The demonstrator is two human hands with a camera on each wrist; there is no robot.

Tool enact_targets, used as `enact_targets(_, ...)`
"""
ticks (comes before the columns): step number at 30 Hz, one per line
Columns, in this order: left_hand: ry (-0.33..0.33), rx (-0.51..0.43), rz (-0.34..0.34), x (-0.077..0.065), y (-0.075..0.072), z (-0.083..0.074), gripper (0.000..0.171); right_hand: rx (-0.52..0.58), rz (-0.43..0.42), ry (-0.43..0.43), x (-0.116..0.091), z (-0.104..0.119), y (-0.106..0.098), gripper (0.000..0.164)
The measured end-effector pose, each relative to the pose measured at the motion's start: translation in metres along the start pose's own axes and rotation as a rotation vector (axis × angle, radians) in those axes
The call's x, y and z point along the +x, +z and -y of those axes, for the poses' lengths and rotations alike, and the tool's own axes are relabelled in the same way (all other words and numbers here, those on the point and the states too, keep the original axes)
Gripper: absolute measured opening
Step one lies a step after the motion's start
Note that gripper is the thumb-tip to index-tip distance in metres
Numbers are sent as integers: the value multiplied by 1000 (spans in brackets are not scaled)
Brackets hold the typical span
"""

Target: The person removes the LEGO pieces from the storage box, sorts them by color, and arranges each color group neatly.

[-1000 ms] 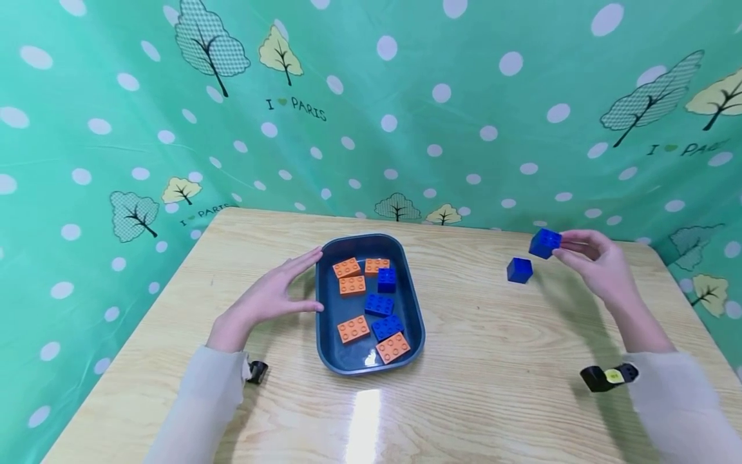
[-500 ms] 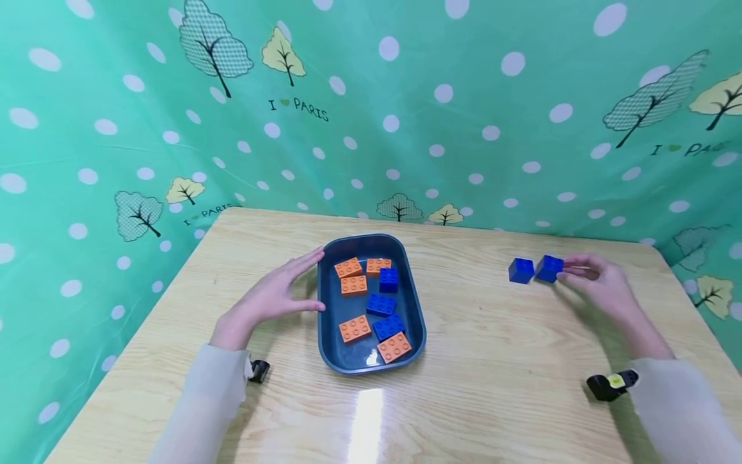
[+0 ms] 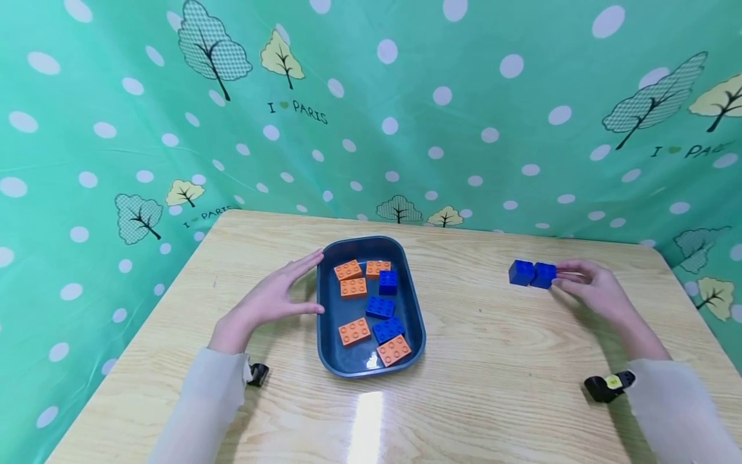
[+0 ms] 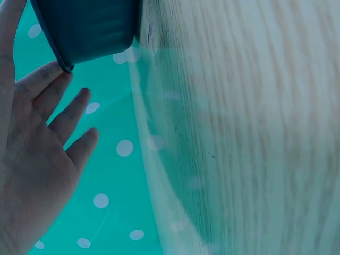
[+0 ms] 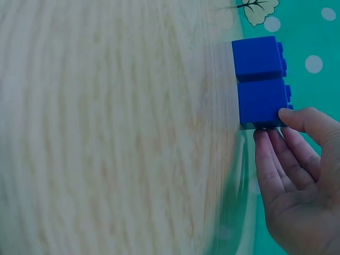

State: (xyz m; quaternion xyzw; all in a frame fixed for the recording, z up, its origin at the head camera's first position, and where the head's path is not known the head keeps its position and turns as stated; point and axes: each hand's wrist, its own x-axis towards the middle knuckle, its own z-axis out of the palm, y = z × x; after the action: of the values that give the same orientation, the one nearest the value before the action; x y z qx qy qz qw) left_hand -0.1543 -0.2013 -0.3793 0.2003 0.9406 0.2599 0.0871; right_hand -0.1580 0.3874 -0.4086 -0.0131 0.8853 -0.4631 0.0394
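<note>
A right hand (image 5: 303,199) reached in from the lower right, its thumb tip at the corner of a blue brick (image 5: 260,102), fingertips against its side. A second blue brick (image 5: 256,58) adjoined it on the wooden table (image 5: 117,133), before green dotted cloth (image 5: 300,79).

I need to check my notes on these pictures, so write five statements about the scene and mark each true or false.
1. The tray stands on the table. True.
2. The tray is empty. False: it holds five orange bricks and three blue bricks.
3. The left hand touches the tray. True.
4. The right hand touches a blue block. True.
5. That block stands alone. False: a second blue block stands right beside it.
</note>
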Motion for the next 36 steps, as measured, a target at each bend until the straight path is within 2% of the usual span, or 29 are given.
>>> enact_targets(15,-3,-3,2,-2,1,-3,101,-31,37,36,0,2,1,58)
enact_targets(22,1,15,-5,-2,0,-3,101,2,39,46,-6,5,-4,62)
enact_targets(31,-3,16,-7,-2,-1,-1,102,30,-22,50,-11,15,-10,56)
enact_targets(36,-4,14,-9,-1,0,-1,101,106,-73,-6,-15,25,-12,45)
